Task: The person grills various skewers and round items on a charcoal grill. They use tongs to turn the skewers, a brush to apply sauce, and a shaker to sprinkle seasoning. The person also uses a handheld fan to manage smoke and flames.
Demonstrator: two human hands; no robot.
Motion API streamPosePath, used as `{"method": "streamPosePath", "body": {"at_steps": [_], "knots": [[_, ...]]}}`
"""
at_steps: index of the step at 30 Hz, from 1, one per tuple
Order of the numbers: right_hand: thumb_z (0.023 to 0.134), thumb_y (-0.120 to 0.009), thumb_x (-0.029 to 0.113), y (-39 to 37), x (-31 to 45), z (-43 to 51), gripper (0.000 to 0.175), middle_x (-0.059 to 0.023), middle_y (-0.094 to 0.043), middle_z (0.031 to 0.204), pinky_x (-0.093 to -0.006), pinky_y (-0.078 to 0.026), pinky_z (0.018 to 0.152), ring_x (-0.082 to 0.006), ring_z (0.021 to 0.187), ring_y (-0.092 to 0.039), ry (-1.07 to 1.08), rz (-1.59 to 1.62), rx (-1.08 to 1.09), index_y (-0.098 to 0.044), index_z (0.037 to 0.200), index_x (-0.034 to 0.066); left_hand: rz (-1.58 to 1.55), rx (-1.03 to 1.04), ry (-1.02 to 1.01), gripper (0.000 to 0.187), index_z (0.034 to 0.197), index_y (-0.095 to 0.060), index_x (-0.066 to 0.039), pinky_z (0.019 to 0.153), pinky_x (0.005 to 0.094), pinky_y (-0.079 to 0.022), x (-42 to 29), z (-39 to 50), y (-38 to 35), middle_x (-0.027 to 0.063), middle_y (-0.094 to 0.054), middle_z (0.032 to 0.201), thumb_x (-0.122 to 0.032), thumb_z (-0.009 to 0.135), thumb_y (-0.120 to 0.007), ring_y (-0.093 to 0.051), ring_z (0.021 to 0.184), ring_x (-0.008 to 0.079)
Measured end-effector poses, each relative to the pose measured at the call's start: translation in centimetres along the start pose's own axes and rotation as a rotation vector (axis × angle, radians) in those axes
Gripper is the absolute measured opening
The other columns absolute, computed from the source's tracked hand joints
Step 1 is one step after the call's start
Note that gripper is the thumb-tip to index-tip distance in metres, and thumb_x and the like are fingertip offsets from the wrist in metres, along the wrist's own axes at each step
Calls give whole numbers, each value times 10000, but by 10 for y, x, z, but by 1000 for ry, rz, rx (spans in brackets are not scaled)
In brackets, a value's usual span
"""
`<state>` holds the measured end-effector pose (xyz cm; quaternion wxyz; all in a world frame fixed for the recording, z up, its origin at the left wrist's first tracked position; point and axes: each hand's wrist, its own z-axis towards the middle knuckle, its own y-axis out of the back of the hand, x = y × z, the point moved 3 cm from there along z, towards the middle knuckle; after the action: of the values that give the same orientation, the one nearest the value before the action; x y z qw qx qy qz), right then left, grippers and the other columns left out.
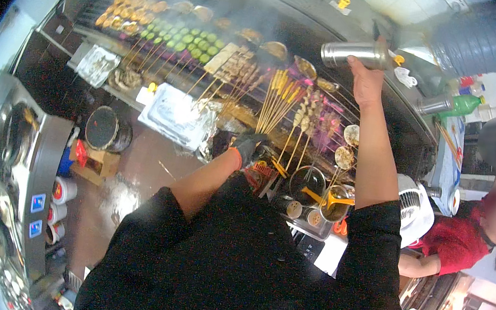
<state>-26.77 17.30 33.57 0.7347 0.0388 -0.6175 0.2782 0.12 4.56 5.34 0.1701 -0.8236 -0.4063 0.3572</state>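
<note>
My right hand is raised over the far right part of the grill, gripping a stainless steel shaker canister tipped on its side. My left hand, in a dark glove with an orange band at the wrist, closes around the lower ends of a fanned bundle of wooden skewers. Yellow food sits at their tips over the grill. To the left of the bundle lie meat skewers and green vegetable slice skewers. More meat skewers rest to the right.
Smoke rises from the grill. A foil-lined metal tray lies along its front edge. Bowls with orange-handled utensils stand at my right. A black-topped drum is on the floor. A person in a red shirt is at far right.
</note>
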Motion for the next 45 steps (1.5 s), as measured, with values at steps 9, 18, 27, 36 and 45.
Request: {"method": "streamPosePath", "body": {"at_steps": [9,18,27,36,45], "knots": [[872,-666,-98,-23,-28,-16,623,-61,-595,1304,-345,-487,955,-189,1181,-589,-4,-250,56,-444,1418,105,385,-183,-161,360,1213,-611,-59,720,398,-564,2,12,12,148,-682,1041,-329,974,-628,-668,892,275],[833,-762,-44,4,-59,-42,557,-68,-606,1263,-365,-492,1001,-212,1149,-604,-130,-220,15,-514,1324,47,1257,-483,-593,854,1514,-343,-36,969,461,-510,-8,-9,-7,255,-599,1340,-336,834,-763,-603,1194,412],[826,-765,-49,-38,13,-26,508,-67,-639,1201,-346,-496,998,-195,1104,-621,-37,-186,-17,-568,1287,28,1313,-247,-491,363,1310,-544,-22,807,475,-531,-33,-5,-8,237,-672,1121,-240,1020,-519,-666,964,384],[838,-681,-149,-29,-7,-48,611,-88,-597,1243,-362,-532,955,-218,1136,-613,17,-195,12,-481,1384,38,830,66,-222,448,1361,-583,-97,969,421,-482,-12,41,31,126,-658,1276,-390,1028,-520,-613,1121,276],[877,-672,-101,2,-9,-70,581,-91,-609,1263,-333,-531,886,-202,1104,-630,-57,-332,-71,-473,1394,76,1080,-106,-335,505,1207,-658,-1,917,424,-496,-10,23,23,225,-684,1180,-443,1031,-492,-651,1052,352]]}}
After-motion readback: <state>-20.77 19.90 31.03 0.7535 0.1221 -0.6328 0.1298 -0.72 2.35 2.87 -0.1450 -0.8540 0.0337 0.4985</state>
